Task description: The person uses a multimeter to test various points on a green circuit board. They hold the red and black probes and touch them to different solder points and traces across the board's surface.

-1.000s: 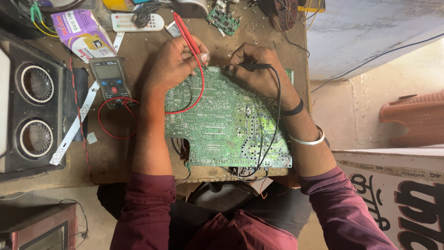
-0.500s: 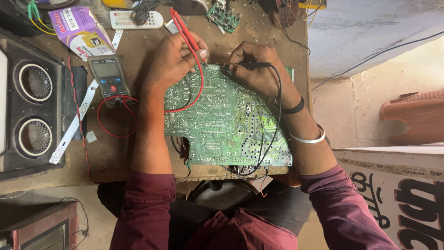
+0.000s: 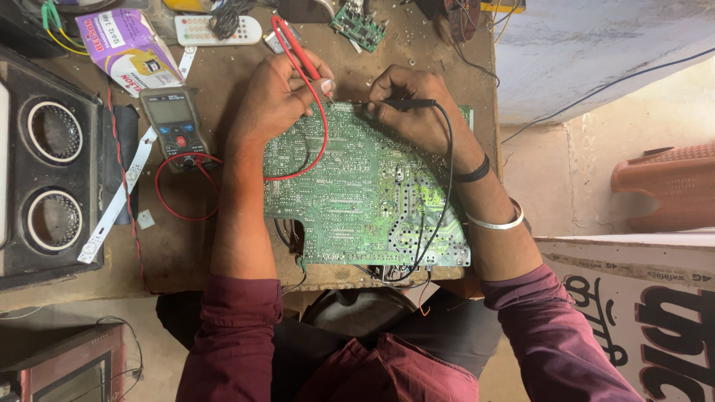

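A large green circuit board [image 3: 357,193] lies solder side up on the brown workbench [image 3: 194,246]. My left hand [image 3: 279,93] grips a red test probe [image 3: 296,46], tip down at the board's far edge. My right hand [image 3: 410,104] grips a black test probe [image 3: 408,104], held flat along the same far edge. The red lead [image 3: 322,141] loops over the board toward a grey multimeter [image 3: 175,126] to the left; the black lead [image 3: 447,186] runs down the board's right side.
A black speaker box [image 3: 48,164] with two round drivers sits at the left. A white remote [image 3: 216,30], a purple packet [image 3: 126,45] and a small green board [image 3: 359,26] lie at the far edge. An orange plastic stool [image 3: 666,186] stands at the right.
Both hands stay at the board's far edge with the probes; the view has shifted slightly, and the probe tips have barely moved.
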